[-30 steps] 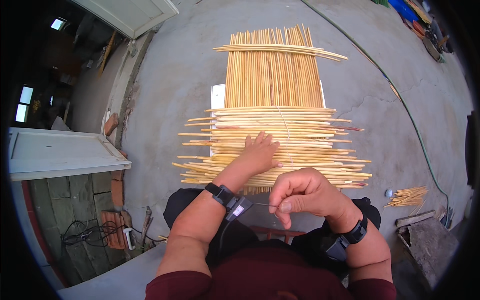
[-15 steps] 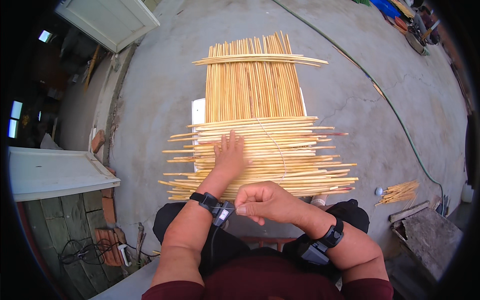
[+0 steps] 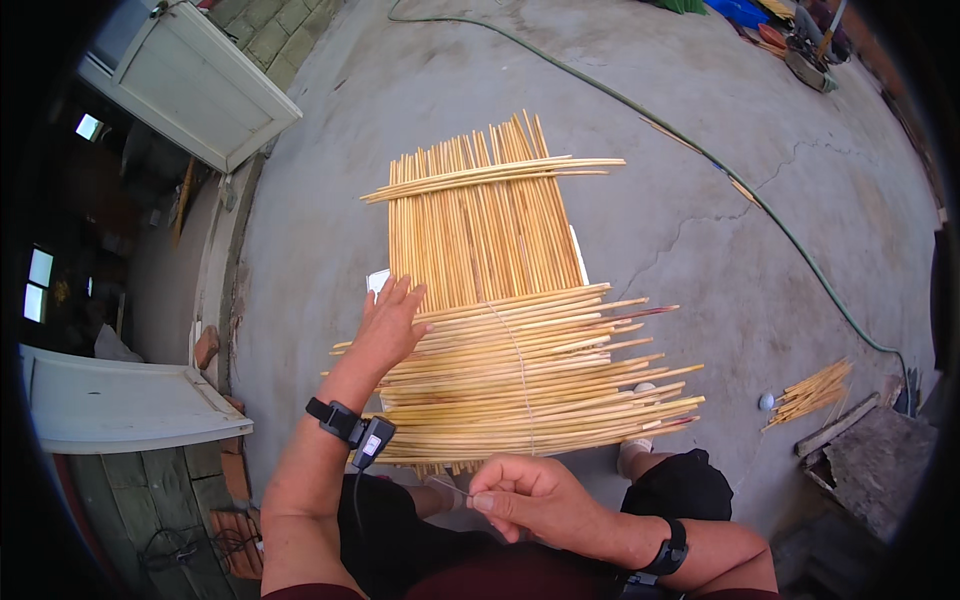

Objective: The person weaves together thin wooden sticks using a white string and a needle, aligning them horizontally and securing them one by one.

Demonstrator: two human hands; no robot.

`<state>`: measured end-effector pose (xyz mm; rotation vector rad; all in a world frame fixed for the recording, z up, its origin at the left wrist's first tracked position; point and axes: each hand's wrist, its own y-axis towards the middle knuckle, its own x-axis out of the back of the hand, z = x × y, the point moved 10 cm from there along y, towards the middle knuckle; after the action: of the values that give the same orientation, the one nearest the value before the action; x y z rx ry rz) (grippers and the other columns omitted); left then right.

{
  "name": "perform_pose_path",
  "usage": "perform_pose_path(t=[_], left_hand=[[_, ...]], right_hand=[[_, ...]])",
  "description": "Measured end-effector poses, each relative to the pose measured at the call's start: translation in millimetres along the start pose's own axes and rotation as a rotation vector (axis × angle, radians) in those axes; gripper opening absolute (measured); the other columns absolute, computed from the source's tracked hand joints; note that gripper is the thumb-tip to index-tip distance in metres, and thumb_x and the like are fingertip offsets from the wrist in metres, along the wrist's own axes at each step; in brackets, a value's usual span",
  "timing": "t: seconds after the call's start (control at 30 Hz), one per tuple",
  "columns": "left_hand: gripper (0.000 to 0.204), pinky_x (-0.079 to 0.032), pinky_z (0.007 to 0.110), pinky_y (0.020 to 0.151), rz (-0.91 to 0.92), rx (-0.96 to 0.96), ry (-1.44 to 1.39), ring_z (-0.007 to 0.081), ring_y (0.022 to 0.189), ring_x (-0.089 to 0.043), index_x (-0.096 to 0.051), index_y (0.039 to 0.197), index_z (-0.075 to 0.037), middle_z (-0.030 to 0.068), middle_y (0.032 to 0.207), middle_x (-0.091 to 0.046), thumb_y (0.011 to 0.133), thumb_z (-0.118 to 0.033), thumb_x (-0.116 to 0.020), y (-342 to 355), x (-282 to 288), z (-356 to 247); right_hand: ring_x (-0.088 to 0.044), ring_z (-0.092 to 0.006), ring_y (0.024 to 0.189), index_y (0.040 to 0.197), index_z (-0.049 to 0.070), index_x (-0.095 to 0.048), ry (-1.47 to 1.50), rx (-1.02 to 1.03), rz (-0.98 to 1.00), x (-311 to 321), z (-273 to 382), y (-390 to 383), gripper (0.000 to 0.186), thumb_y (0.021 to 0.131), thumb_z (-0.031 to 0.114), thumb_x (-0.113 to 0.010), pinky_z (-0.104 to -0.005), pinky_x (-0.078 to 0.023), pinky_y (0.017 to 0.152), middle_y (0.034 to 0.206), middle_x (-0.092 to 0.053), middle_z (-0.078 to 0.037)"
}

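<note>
The left forearm rises from the lower left of the frame, and the left hand, left of centre, is palm down, its fingers slightly spread and pointing upward. The right forearm enters from the lower right, almost level; the right hand, at lower centre, has its thumb and forefinger pinched together.

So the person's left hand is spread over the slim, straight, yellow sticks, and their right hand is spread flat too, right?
Not quite: the head view shows the right hand curled, pinching a thin, wire-like piece. The left hand is spread over the sticks.
</note>
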<state>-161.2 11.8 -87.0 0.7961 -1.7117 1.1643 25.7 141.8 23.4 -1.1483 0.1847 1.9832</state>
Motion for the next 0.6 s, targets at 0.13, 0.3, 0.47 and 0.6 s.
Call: perform_pose_path(t=[0.13, 0.3, 0.47, 0.6], left_hand=[[0.061, -0.023, 0.054, 0.113, -0.085, -0.032, 0.221, 0.0356, 0.14, -0.027, -0.046, 0.138, -0.008, 0.0177, 0.147, -0.038, 0.084, -0.027, -0.069, 81, 33, 17], [0.061, -0.027, 0.052, 0.112, -0.151, -0.112, 0.32, 0.0332, 0.14, -0.028, -0.044, 0.139, -0.01, 0.016, 0.148, -0.036, 0.085, -0.029, -0.068, 216, 25, 35], [0.064, -0.027, 0.052, 0.111, -0.308, -0.032, 0.295, 0.0343, 0.139, -0.03, -0.036, 0.143, -0.01, 0.0166, 0.147, -0.036, 0.085, -0.018, -0.063, 274, 14, 22], [0.057, -0.027, 0.057, 0.108, -0.345, 0.004, 0.325, 0.0316, 0.131, -0.038, -0.035, 0.142, -0.012, 0.014, 0.133, -0.047, 0.088, -0.007, -0.051, 288, 1, 7]], right_hand=[[-0.05, -0.0053, 0.062, 0.098, 0.004, -0.058, 0.019, -0.092, -0.133, 34, -1, -18, 0.013, 0.097, 0.016, -0.057, -0.0199, -0.043, 0.056, 0.073, -0.054, 0.001], [-0.052, -0.0065, 0.06, 0.096, 0.004, -0.058, 0.093, -0.041, -0.398, 96, 4, -56, 0.011, 0.096, 0.015, -0.057, -0.0197, -0.042, 0.055, 0.07, -0.057, -0.001], [-0.05, -0.0059, 0.054, 0.091, 0.005, -0.059, 0.309, -0.056, -0.595, 131, -3, -69, 0.01, 0.095, 0.014, -0.058, -0.0186, -0.04, 0.049, 0.065, -0.057, 0.0], [-0.054, -0.0072, 0.056, 0.091, 0.004, -0.06, 0.305, -0.097, -0.585, 136, -10, -65, 0.009, 0.094, 0.012, -0.058, -0.0188, -0.043, 0.05, 0.066, -0.057, -0.001]])
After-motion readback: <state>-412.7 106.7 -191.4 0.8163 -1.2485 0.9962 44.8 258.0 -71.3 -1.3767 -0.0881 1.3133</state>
